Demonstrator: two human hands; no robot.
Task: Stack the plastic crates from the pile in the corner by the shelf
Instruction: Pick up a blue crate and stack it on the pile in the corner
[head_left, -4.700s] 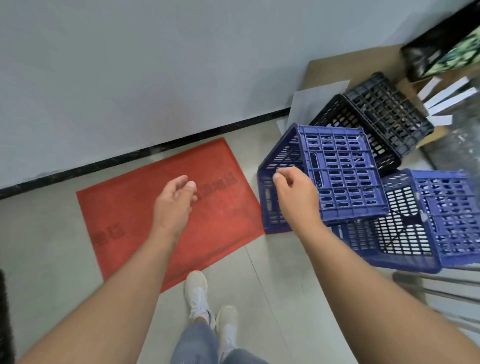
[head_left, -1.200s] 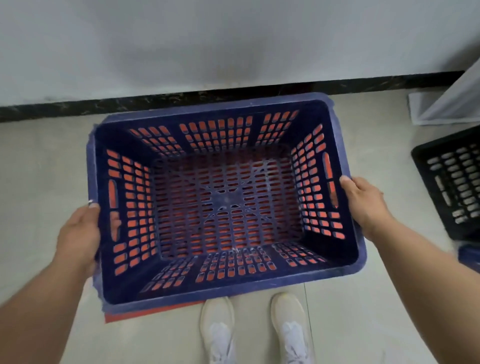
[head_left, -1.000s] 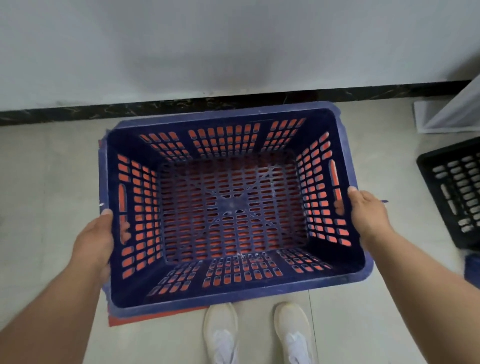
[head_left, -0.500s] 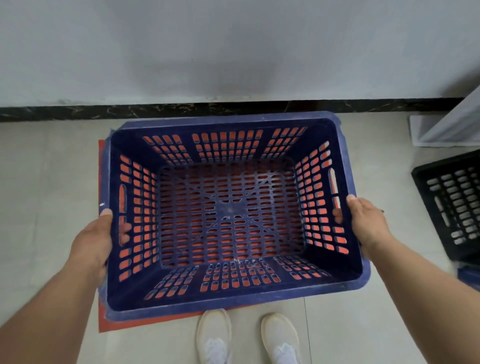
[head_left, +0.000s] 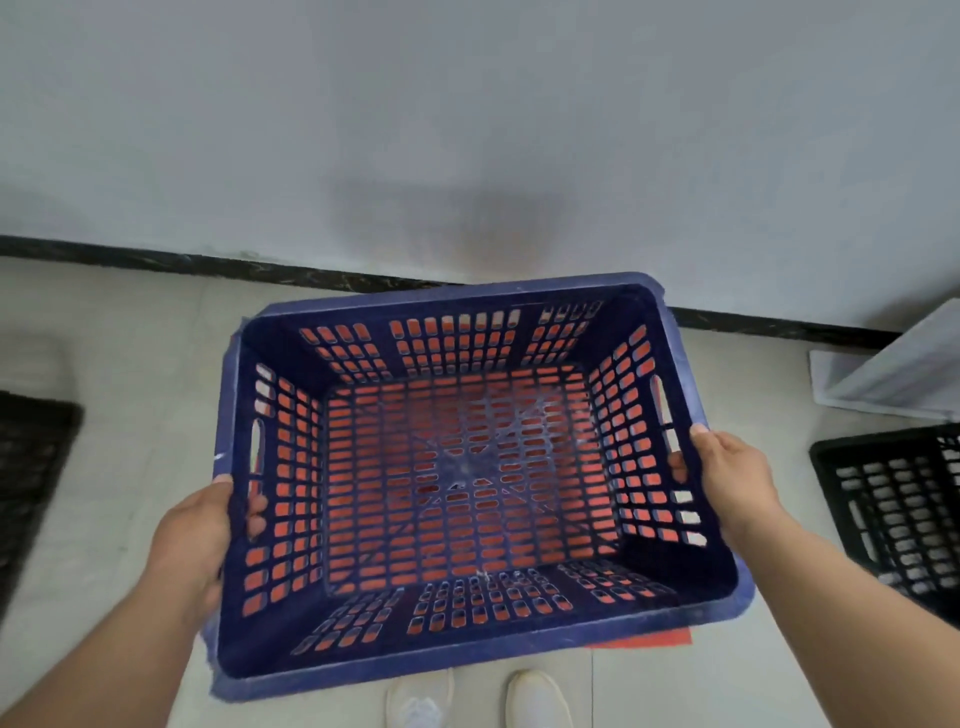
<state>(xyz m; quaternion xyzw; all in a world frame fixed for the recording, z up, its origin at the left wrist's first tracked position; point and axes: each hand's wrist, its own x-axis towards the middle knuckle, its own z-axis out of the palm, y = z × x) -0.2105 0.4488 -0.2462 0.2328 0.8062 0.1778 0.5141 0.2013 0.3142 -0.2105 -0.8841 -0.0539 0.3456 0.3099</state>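
So right now the blue crate (head_left: 467, 483) is held open side up, over the red mat (head_left: 644, 636) that shows through all its slots, and I can't tell whether its bottom is touching the mat yet. Left hand (head_left: 195, 540) is on the crate's left wall with the fingers (head_left: 255, 512) hooked in through the handle slot. Right hand (head_left: 732, 480) grips the right rim the same way, fingers curled over the edge and closed on the plastic.

Progress-wise I'd say this is basically the start. No crate sits under or inside the blue one as far as I can see, so it looks like the base of the stack. A black crate (head_left: 898, 514) sits on the floor off to the right of the blue crate, well apart and not stacked. Whatever else is left in the pile is out of shot.
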